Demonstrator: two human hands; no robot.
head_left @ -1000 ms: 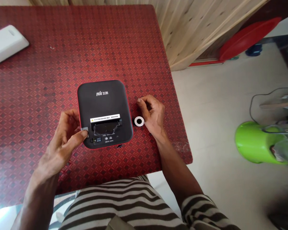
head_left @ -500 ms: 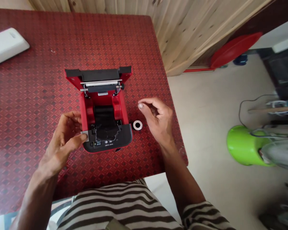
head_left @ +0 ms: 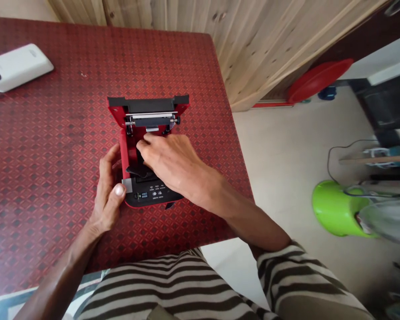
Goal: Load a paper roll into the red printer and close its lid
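Observation:
A small red and black printer (head_left: pixel 155 198) stands on the table with its lid (head_left: pixel 150 106) raised, showing a roller and a pale strip. My left hand (head_left: pixel 108 189) grips its left side, the thumb beside the grey corner tab (head_left: pixel 127 185) and the fingers along the red wall. My right hand (head_left: pixel 173 162) reaches into the open compartment, fingers curled down on the black roll, which they mostly hide. A loose black end (head_left: pixel 138 171) of the roll sticks up near the front panel. The fingertips of the right hand cannot be seen.
The red patterned table (head_left: pixel 70 133) ends on the right above a pale floor. A white power bank (head_left: pixel 23 66) lies at the back left. Wooden panelling (head_left: pixel 173 15) stands behind. On the floor at the right is a green bucket (head_left: pixel 331 209).
My right hand has moved left from beside the printer into its compartment, and the black sheet's loose end has lifted off the front panel. The white ring at the right is now covered.

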